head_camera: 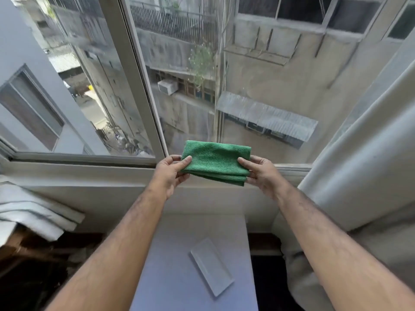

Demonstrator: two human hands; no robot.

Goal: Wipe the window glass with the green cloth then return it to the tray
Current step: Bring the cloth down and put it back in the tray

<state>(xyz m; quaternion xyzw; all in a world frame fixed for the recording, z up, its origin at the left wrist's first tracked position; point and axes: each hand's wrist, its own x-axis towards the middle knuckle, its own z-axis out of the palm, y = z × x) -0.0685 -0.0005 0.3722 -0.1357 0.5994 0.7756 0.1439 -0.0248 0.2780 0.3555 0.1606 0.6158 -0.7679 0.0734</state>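
Note:
A folded green cloth (pixel 215 161) is stretched between my two hands, level with the bottom of the window frame. My left hand (pixel 169 173) pinches its left edge and my right hand (pixel 261 173) pinches its right edge. The window glass (pixel 258 81) rises just behind the cloth, with buildings visible through it. A narrow clear tray (pixel 212 265) lies below on a small white table (pixel 170 254), with nothing in it.
A white mullion (pixel 143 79) splits the window into a left pane and a right pane. A pale curtain (pixel 363 153) hangs at the right. Folded white sheets (pixel 33 212) are stacked at the left above dark clutter. The sill (pixel 89 176) runs under the window.

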